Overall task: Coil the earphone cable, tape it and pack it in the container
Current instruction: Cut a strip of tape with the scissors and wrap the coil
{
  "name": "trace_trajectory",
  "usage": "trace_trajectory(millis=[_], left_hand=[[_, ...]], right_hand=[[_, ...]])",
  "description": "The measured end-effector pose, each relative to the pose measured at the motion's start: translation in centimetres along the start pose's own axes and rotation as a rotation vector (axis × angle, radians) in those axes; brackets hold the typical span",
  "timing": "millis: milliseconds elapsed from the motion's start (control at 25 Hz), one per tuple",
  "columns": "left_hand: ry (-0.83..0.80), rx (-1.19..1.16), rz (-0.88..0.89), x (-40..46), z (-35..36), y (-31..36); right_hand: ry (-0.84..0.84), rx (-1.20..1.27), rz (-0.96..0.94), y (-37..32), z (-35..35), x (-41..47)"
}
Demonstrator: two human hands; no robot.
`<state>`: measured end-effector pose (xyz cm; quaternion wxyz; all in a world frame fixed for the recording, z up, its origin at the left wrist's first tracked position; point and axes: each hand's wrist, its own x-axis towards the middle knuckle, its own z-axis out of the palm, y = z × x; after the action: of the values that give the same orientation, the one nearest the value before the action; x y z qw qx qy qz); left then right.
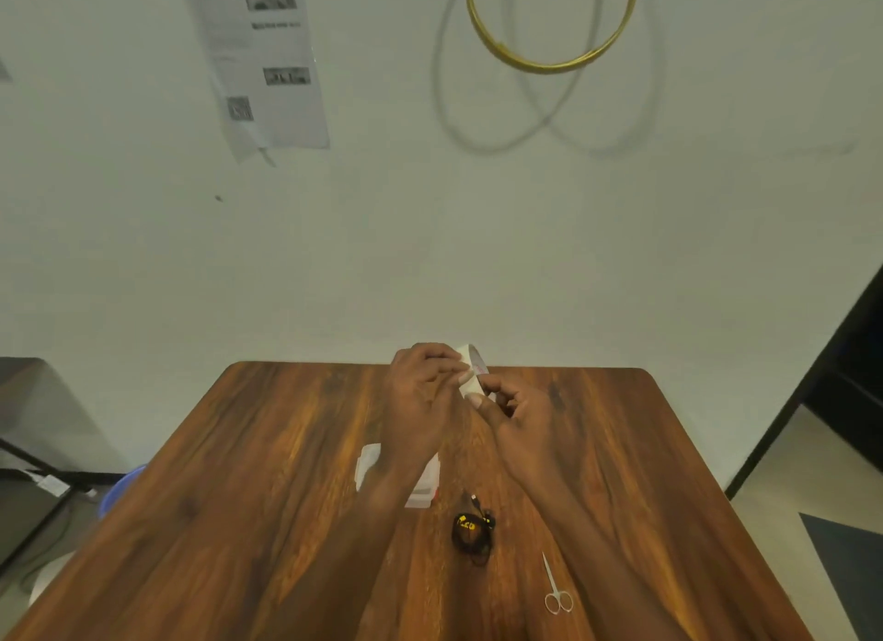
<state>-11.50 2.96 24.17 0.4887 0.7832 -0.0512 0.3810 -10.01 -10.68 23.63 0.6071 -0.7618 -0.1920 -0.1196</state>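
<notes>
The black earphone cable (472, 534) lies coiled on the wooden table (267, 473), with a yellow patch on it. A white tape roll (470, 364) is raised above the table's far edge. My left hand (423, 392) grips the roll from the left. My right hand (513, 413) pinches at the roll's near side with thumb and fingers. A clear plastic container (370, 466) sits on the table under my left forearm, which hides most of it.
Small silver scissors (554, 588) lie near my right forearm at the front right. A blue tub (119, 490) stands on the floor left of the table. A gold hoop (549, 24) and a paper sheet (267, 62) hang on the wall.
</notes>
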Motion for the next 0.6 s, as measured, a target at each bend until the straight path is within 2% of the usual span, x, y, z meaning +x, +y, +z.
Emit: trace_trajectory(millis=[120,280,400,600], left_hand=[[-0.082,0.112,-0.020,1.3,-0.9,0.7],[-0.163,0.296,-0.078,2.4,-1.5,0.6],[-0.192,0.217,-0.158,2.5,-0.9,0.4],[-0.182,0.234,-0.199,3.6,-0.2,-0.1]], right_hand=[[0.006,-0.066,-0.032,-1.3,0.0,0.0],[0.019,-0.001,0.033,-1.7,0.1,0.6],[0.033,-0.129,0.022,-1.6,0.3,1.2],[0.021,-0.108,0.030,-1.0,0.0,1.7]])
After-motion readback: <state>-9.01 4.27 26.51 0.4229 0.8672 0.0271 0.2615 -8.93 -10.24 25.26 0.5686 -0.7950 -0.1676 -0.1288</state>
